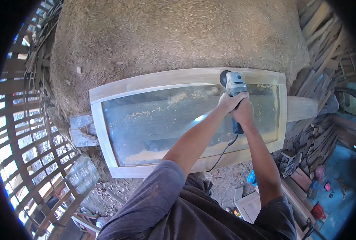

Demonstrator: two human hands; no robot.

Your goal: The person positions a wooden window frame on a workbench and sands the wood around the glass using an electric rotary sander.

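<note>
An angle grinder point(236, 82) with a dark disc rests against the far rail of a pale wooden frame point(154, 81) that holds a glass pane point(158, 120). My left hand point(230, 101) is closed round the grinder's body just behind its head. Lower on the body, my right hand point(243, 112) grips it too, close beside the left. A black cord point(224, 152) trails from the tool's rear end over the frame's near edge. Sawdust lies on the glass in patches.
Beyond the frame rises a large mound of sawdust point(178, 36). A wooden beam point(302, 109) sticks out under the frame on both sides. Stacked wood scraps point(316, 140) lie at right, a slatted lattice point(26, 120) stands at left, and a wooden panel point(250, 206) is near my body.
</note>
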